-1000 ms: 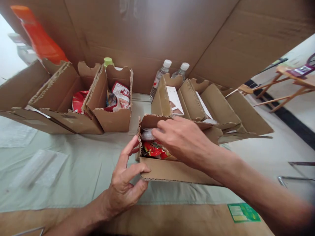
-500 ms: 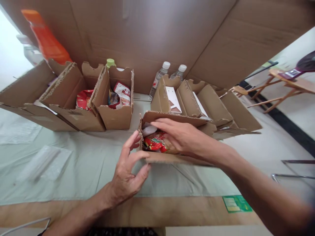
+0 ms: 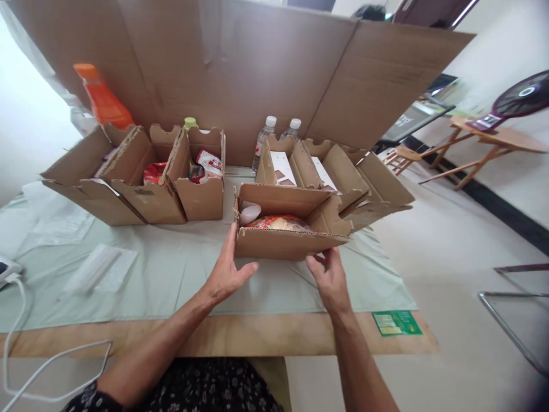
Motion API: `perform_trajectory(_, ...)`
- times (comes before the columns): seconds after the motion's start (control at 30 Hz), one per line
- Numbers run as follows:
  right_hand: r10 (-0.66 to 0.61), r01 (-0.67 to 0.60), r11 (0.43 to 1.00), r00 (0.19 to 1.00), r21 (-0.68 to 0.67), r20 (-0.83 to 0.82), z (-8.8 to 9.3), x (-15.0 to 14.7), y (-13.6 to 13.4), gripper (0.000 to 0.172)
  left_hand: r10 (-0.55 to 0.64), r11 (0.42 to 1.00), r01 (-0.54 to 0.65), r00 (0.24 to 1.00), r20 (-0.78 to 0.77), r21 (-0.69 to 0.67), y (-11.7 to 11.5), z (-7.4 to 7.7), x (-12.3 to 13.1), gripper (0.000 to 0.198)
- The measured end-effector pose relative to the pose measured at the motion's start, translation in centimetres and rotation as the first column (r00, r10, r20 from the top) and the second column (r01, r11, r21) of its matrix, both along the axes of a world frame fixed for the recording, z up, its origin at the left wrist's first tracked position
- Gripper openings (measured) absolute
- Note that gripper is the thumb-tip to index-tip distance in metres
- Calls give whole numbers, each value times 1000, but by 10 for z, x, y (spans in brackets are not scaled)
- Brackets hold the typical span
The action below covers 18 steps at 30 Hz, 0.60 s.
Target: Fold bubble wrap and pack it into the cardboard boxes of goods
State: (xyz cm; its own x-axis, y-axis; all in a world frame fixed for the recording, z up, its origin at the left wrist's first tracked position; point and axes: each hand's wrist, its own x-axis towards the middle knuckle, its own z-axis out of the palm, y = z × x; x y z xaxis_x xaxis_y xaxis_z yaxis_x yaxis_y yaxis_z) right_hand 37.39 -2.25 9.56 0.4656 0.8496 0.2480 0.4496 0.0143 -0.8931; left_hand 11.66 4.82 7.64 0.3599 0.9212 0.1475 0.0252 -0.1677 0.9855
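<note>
In the head view, a cardboard box (image 3: pixel 291 243) with an open top sits in front of me on the cloth, between my hands. Inside it lie a red snack packet (image 3: pixel 281 222) and a small translucent pouch (image 3: pixel 249 213). My left hand (image 3: pixel 229 272) holds the box at its left end, fingers laid along that side and thumb stretched out away from the cardboard. At the lower right corner, my right hand (image 3: pixel 328 277) grips the box, with its thumb near the front wall and the fingertips partly hidden behind the corner.
Behind stand cardboard boxes on the left (image 3: pixel 199 197) and right (image 3: pixel 294 177), some with packets or white cards. Clear bottles (image 3: pixel 263 140) and an orange bottle (image 3: pixel 105 103) stand by the cardboard backboard (image 3: pixel 240 74). Plastic bags (image 3: pixel 103 269) lie left, a green packet (image 3: pixel 397 323) at the front edge.
My right hand has come out of the box and moved to its lower right corner. My left hand stays at the left end. The view has shifted, showing more of the room.
</note>
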Motion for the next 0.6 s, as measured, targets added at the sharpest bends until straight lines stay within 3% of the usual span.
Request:
perform_trajectory(0.13,-3,4,1000,999,26,-35,-5,-24,-25,59,-8,1000,8,1000,6,-25,-23,-3,-12,100)
perform_trajectory(0.3,-25,23,999,998,43,52,-13,-69,-78,41,110,993,-111,993,-37,-49,-72,-7,-74,89)
perform_trajectory(0.4,88,-89,996,994,28,58,-7,-107,-71,47,236,972,-236,971,-50,-2,-74,2,-116,82)
perform_trajectory(0.47,150,-151,988,988,41,28,3,-122,-54,57,306,951,-303,952,-27,67,-66,12,-129,82)
perform_trajectory(0.53,155,-153,984,988,93,-14,15,-123,-43,63,336,936,-334,942,0,107,-61,23,-124,85)
perform_trajectory(0.6,110,-99,980,992,173,-55,23,-116,-44,57,299,947,-298,954,7,121,-64,30,-106,90)
